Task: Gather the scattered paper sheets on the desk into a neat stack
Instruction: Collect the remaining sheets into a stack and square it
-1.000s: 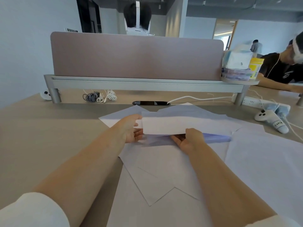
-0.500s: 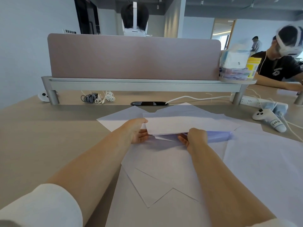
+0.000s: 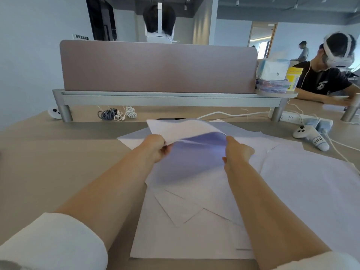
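Several white paper sheets [image 3: 194, 236] lie overlapping and askew on the beige desk [image 3: 48, 162] in front of me. My left hand [image 3: 155, 148] grips the near left corner of one sheet [image 3: 181, 129] and holds it lifted and curled above the others. My right hand [image 3: 236, 152] is at that sheet's right edge, fingers curled at it; how it holds the edge is hidden. The lifted sheet casts a bluish shadow on the sheets below. More sheets [image 3: 311, 178] spread to the right.
A mauve partition [image 3: 155, 67] on a grey rail blocks the desk's far side. Coiled cables [image 3: 116, 114] lie under it. At right are a white controller [image 3: 309, 137], a power strip [image 3: 296, 117], a tissue box [image 3: 272, 75] and a yellow tub [image 3: 294, 77]. A person [image 3: 327, 75] sits at right.
The held sheet has risen and curled up from nearly flat. Both hands lifted with it, the right hand shifting to the sheet's right edge.
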A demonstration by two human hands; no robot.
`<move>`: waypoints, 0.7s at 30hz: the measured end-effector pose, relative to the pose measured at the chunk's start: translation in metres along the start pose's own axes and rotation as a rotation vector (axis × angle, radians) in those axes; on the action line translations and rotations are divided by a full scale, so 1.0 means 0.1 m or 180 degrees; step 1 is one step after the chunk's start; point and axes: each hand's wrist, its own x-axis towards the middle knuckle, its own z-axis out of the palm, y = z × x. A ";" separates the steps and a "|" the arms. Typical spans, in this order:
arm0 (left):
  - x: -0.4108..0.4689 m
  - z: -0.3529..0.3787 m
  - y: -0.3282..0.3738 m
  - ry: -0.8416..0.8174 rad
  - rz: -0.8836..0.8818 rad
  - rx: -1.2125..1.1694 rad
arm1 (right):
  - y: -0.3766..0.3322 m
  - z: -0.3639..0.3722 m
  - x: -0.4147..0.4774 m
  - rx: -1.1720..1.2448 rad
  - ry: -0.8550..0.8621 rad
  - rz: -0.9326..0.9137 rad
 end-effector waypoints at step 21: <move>-0.23 -1.29 -0.01 -0.0550 -0.0055 0.2303 | -0.15 -0.73 -0.58 0.0748 -0.0580 0.0307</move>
